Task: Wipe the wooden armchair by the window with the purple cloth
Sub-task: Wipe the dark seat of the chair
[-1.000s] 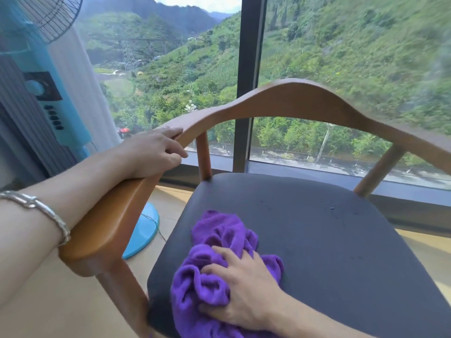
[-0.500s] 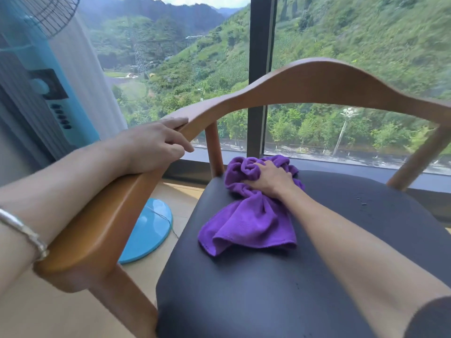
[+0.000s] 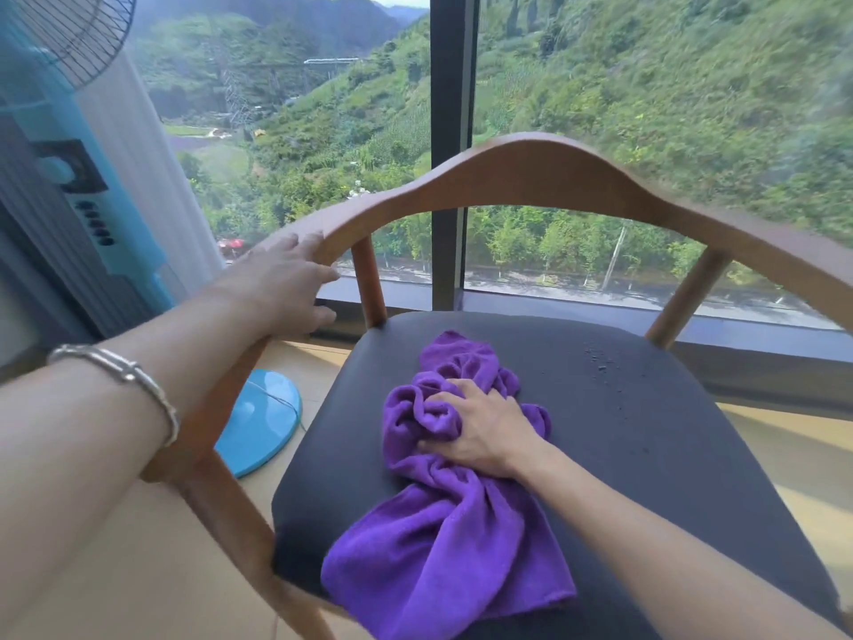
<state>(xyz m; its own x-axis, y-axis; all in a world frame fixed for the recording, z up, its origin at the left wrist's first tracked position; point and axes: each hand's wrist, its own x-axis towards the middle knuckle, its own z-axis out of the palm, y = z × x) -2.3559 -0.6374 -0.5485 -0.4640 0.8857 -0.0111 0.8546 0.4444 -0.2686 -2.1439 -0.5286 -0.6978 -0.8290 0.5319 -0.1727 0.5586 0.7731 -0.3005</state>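
The right hand (image 3: 484, 431) clutches the crumpled purple cloth (image 3: 452, 547) mid-seat — the curved brown wooden armchair frame (image 3: 554, 173), under the spread left hand (image 3: 281, 284), seems not yet wiped.

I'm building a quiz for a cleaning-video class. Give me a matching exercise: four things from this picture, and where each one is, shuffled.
Things
1 left hand
2 right hand
3 purple cloth
4 blue fan base

Places or states
A standing on the floor
B resting on the wooden armrest
C bunched on the dark seat
D gripping the cloth

Pairs: 1-B, 2-D, 3-C, 4-A
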